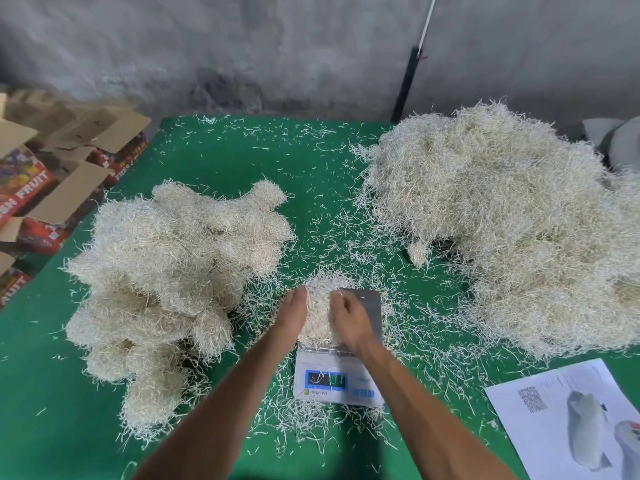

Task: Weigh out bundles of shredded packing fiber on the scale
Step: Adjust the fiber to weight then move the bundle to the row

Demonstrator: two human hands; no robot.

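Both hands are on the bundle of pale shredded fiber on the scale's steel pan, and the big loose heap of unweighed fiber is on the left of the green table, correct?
Not quite. The left hand and right hand are on the pale shredded fiber bundle on the white digital scale, but the head view shows the big loose fiber heap on the right of the green table; rounded fiber bundles lie left.

One small white digital scale with a blue display [337,379] is sitting on the one green table cloth [225,161], carrying one pale fiber bundle [320,317]. Two big heaps of cream shredded packing fiber are lying there: one lumpy heap [173,271], one loose heap [502,220]. Two bare hands are showing, left hand [292,315] and right hand [348,318]. One white printed paper sheet [568,420] is lying nearby. The red printed cardboard fruit boxes [27,188] are overlapping too much to count
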